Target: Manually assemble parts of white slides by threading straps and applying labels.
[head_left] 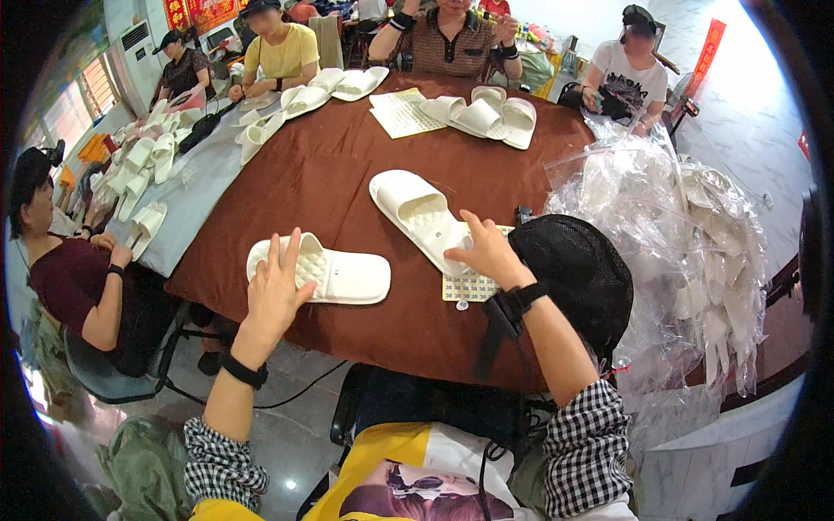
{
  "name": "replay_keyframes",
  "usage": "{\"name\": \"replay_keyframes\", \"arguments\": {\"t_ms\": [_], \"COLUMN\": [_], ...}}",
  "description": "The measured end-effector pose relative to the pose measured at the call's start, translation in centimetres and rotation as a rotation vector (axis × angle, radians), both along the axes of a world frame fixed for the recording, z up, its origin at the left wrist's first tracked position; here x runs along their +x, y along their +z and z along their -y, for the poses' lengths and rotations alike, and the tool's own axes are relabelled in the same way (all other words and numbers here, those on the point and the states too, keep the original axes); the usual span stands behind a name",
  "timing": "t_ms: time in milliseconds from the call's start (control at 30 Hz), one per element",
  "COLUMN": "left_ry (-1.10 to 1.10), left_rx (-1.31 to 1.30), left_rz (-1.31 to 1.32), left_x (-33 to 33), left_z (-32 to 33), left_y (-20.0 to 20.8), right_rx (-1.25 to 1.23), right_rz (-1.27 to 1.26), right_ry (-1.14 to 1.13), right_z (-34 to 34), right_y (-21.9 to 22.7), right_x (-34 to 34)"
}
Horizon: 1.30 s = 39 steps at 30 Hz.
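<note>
Two white slide slippers lie on the brown cloth-covered table in front of me. The left slipper (358,278) lies sideways with its heel to the right; my left hand (274,286) is over its strap end, fingers spread. The right slipper (407,201) points away to the upper left, sole down. At its heel end is my right hand (488,253), thumb and forefinger apart beside a small mark on the insole. I cannot make out whether the fingertips press on it. A sheet of small pale yellow labels (470,289) lies under my right wrist, partly hidden.
A black mesh cap (573,278) sits right of my right forearm. Beyond it clear plastic bags (660,252) of white slippers are piled. More slippers (486,115) and a label sheet (407,113) lie on the table's far side. Several people sit around, one at left (74,269).
</note>
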<state>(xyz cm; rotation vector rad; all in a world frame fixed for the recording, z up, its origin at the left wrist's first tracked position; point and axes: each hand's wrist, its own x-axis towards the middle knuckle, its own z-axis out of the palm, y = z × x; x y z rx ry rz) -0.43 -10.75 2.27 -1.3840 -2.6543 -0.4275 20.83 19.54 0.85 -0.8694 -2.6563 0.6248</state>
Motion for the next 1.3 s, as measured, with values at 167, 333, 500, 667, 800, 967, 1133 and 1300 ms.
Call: {"name": "replay_keyframes", "arguments": {"t_ms": [167, 333, 500, 667, 800, 967, 1133, 1300], "left_ry": [-0.191, -0.519, -0.570, -0.614, -0.656, -0.658, -0.598, -0.562], "left_rx": [0.076, 0.204, 0.210, 0.288, 0.273, 0.339, 0.381, 0.420], "left_rz": [-0.081, 0.049, 0.221, 0.261, 0.224, 0.193, 0.158, 0.098], "left_x": [-3.5, -6.0, -5.4, -5.5, -4.1, -3.0, -2.3, -2.2], "left_z": [-1.2, -3.9, -5.5, -7.4, -9.5, -10.9, -10.8, -10.9], "left_y": [-2.3, -2.2, -1.6, -2.5, -2.0, -2.7, -2.8, -3.3], "right_rx": [-0.341, -0.351, -0.315, -0.285, 0.057, 0.070, 0.114, 0.080], "right_rz": [-0.125, -0.188, -0.150, 0.071, 0.022, -0.229, -0.237, -0.195], "right_ry": [0.125, 0.213, 0.227, 0.232, 0.288, 0.320, 0.288, 0.255], "right_z": [1.7, 6.1, 9.3, 9.6, 9.5, 8.5, 8.7, 8.8], "right_y": [1.9, 1.7, 2.5, 3.0, 2.4, 0.5, 0.3, 0.7], "right_x": [-0.8, 0.3, 3.0, 4.1, 4.2, 2.0, 1.4, 0.7]}}
